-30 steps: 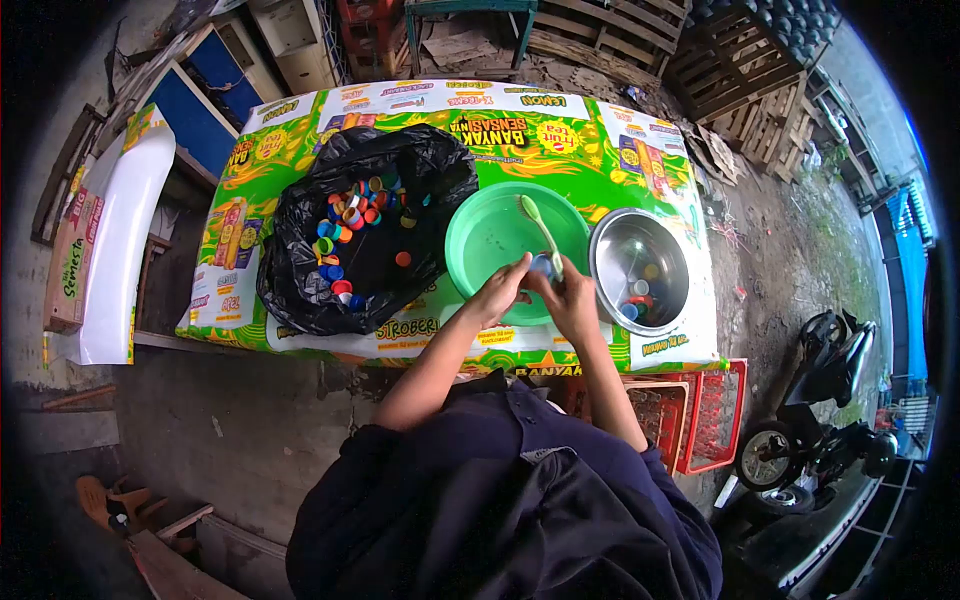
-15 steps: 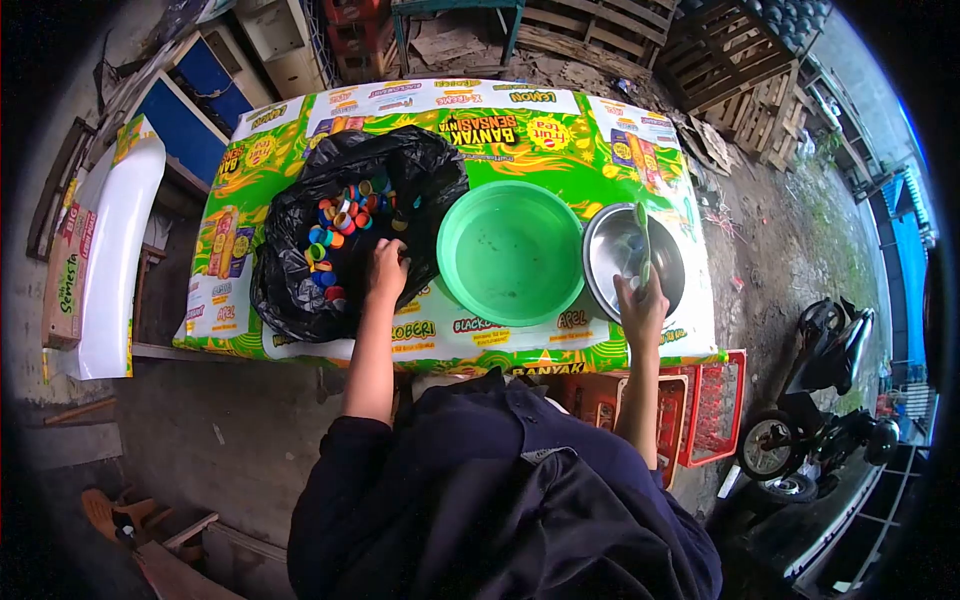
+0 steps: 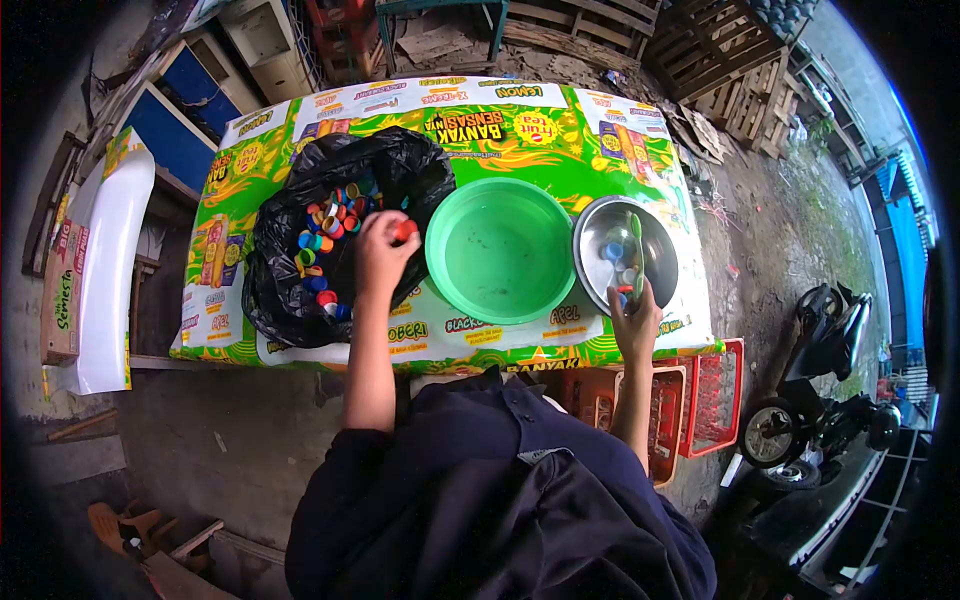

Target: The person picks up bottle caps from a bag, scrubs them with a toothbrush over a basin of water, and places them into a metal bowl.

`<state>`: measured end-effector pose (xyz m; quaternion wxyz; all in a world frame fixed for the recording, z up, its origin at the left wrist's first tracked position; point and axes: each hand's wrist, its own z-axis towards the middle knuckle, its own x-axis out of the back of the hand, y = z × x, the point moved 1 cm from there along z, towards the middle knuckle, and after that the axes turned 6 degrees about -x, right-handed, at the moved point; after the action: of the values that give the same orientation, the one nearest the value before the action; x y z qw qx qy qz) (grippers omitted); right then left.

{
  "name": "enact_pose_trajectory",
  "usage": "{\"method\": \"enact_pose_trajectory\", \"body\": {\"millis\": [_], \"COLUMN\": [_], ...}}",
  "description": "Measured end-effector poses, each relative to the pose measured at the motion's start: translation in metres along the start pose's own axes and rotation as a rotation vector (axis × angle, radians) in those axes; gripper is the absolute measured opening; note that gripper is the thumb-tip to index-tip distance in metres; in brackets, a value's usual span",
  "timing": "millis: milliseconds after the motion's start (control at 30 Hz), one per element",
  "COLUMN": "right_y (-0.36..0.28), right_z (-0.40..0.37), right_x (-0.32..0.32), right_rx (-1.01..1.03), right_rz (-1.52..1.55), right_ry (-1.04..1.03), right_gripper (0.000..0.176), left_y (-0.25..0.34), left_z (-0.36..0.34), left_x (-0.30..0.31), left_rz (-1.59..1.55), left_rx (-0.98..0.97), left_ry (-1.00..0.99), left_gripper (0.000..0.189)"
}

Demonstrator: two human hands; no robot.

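My left hand [image 3: 382,250] is closed on a red bottle cap [image 3: 404,231], raised over the right side of a black plastic bag [image 3: 270,270]. Many colourful bottle caps [image 3: 322,240] lie inside the open bag. Beside the bag stands a green basin [image 3: 436,255], which looks to hold water with small dark specks. My right hand [image 3: 636,318] grips a green toothbrush [image 3: 637,245] at the near edge of a steel bowl [image 3: 665,245]. A few caps [image 3: 614,252] rest in the bowl, with something red close to my right fingertips.
A green printed sheet [image 3: 550,150] covers the table. Red crates [image 3: 715,400] stand below its near right edge. Wooden pallets [image 3: 720,50] lean at the back right, and a motorbike [image 3: 815,420] is parked on the right. A blue-fronted cabinet [image 3: 180,130] stands at the left.
My left hand has risen from the bag and now shows a red bottle cap. My right hand has shifted slightly with the toothbrush, and the caps in the bowl show more clearly.
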<state>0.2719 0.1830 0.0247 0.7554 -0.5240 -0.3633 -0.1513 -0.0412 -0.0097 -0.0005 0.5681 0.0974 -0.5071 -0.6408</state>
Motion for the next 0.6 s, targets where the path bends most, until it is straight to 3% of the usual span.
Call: {"method": "enact_pose_trajectory", "body": {"millis": [33,167,367,400,467,600], "right_y": [-0.002,0.007,0.003,0.002,-0.001,-0.003], "right_z": [0.000,-0.001,-0.008,-0.010,-0.012,-0.012], "right_x": [0.001,-0.007,-0.001,-0.002,0.000,-0.002], "right_rx": [-0.017,0.100,0.041,0.094,0.083,0.128], "right_rz": [-0.008,-0.010,0.051,0.081,0.074,0.063], "right_ry": [-0.012,0.046,0.001,0.063,0.042,0.058], "right_gripper": [0.046,0.047,0.048,0.036,0.035,0.033], "left_y": [0.013,0.013,0.006,0.004,-0.001,0.005], "left_z": [0.007,0.004,-0.014,-0.014,-0.017,-0.017], "left_x": [-0.013,-0.086,-0.129,-0.131,-0.134,-0.134], "left_rz": [-0.072,0.021,0.160,0.168,0.185,0.136], "left_rx": [-0.070,-0.169,-0.233,-0.219,-0.187,-0.161], "left_ry": [0.004,-0.622,-0.755,-0.787,-0.850,-0.819], "left_gripper": [0.020,0.021,0.021,0.022,0.026,0.024]}}
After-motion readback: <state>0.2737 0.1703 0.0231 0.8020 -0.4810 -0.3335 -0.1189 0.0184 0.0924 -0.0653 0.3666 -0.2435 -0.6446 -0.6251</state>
